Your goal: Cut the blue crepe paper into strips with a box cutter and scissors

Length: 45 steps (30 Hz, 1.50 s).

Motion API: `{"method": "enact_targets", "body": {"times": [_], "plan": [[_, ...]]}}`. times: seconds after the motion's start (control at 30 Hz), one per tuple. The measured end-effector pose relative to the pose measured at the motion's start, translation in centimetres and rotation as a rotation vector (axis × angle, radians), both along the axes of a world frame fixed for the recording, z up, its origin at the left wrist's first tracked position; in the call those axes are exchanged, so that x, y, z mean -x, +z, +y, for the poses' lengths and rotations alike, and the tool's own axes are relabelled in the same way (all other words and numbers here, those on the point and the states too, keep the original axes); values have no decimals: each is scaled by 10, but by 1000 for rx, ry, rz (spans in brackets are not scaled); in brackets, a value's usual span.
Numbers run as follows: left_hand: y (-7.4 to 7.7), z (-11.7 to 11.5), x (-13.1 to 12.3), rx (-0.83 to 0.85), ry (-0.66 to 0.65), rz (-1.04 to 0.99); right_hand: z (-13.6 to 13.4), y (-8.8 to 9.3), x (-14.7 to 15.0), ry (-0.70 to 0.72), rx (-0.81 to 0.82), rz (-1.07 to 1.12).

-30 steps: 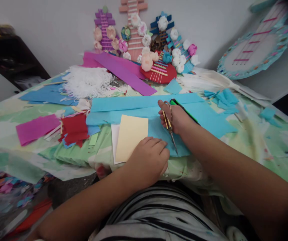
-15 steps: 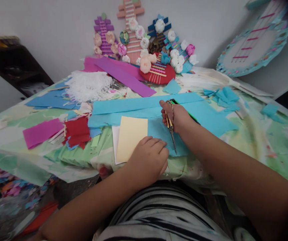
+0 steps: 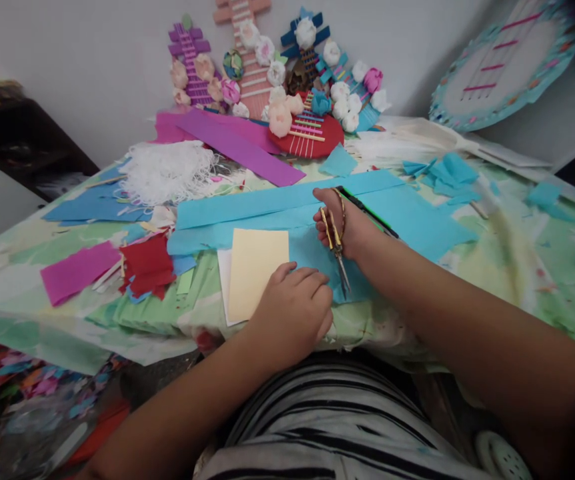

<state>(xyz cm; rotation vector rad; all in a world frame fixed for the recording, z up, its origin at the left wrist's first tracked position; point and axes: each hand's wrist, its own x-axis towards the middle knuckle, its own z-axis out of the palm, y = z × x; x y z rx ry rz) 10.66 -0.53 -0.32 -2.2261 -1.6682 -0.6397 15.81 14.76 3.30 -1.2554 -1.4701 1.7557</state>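
My right hand [image 3: 340,223] holds small gold-handled scissors [image 3: 336,243]. Their blades point down toward me and show a narrow gap, above a light-blue paper sheet [image 3: 307,243]. My left hand [image 3: 297,307] rests palm down at the table's front edge, its fingers loosely bent over the lower right corner of a cream card [image 3: 257,267] and the blue paper beside it; its fingertips are partly hidden. A white sheet [image 3: 224,273] peeks out under the card's left side. Beyond my right wrist lies a black and green tool [image 3: 367,212], partly covered.
Purple paper strips [image 3: 242,147], a heap of white string [image 3: 165,173] and red paper scraps [image 3: 147,265] lie on the patterned tablecloth [image 3: 192,327]. Decorated guitar shapes [image 3: 312,130] lean against the wall. Crumpled blue pieces [image 3: 450,179] sit at right.
The scissor blades have opened slightly in my right hand. My left hand stays over the card. The whole view has shifted a little.
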Motion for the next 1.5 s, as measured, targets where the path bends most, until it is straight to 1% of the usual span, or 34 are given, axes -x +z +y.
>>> {"method": "enact_targets", "body": {"times": [0.1,0.3,0.7,0.9,1.13,1.37,1.5], "plan": [[0,-1,0,-11,0,-5,-3,2,-1,14,21,10],[0,-2,1,-18,2,-16,-6,4,-2,1,-14,44],[-1,-1,1,-34,8,-48,0,23,-14,-67,-57,227],[-1,-1,1,-42,1,-38,4,24,-16,-114,-48,332],[0,-2,1,-42,10,-31,8,20,-14,-155,-41,197],[1,-2,0,-37,16,-29,-4,15,-11,-79,-53,65],[0,-2,1,-32,17,-31,-12,12,-8,-53,-79,26]]}}
